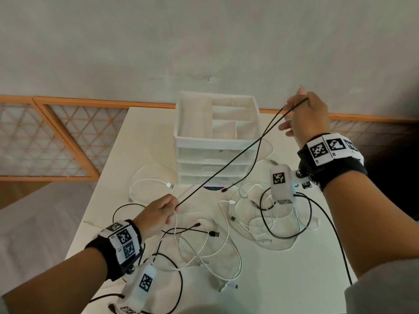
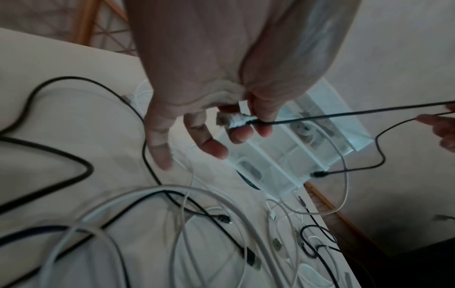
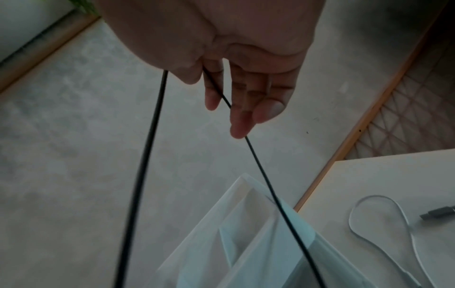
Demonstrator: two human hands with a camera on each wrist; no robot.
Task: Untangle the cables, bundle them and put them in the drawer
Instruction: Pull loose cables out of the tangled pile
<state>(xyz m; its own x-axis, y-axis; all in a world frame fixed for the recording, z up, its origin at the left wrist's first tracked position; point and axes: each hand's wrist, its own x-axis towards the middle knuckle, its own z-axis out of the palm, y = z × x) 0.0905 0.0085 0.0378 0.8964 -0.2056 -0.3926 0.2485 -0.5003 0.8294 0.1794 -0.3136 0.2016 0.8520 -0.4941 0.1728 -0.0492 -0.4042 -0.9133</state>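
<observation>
A thin black cable [image 1: 229, 159] is stretched in the air in front of the white drawer unit [image 1: 215, 137]. My left hand [image 1: 173, 209], low over the table, pinches its pale plug end [image 2: 234, 120] between thumb and fingers. My right hand [image 1: 299, 103] is raised to the right of the unit's top and holds the cable at a bend between thumb and forefinger. From that bend two strands [image 3: 261, 171] run down. One goes to my left hand. The other hangs to a free black plug [image 1: 224, 189] near the unit's base. All drawers look closed.
Tangled white and black cables [image 1: 204, 241] lie on the white table [image 1: 283, 279] in front of me, and another knot [image 1: 272, 218] lies to the right. A coiled white cable [image 1: 149, 180] rests left of the unit. An orange-framed lattice panel [image 1: 56, 137] stands behind the table's left.
</observation>
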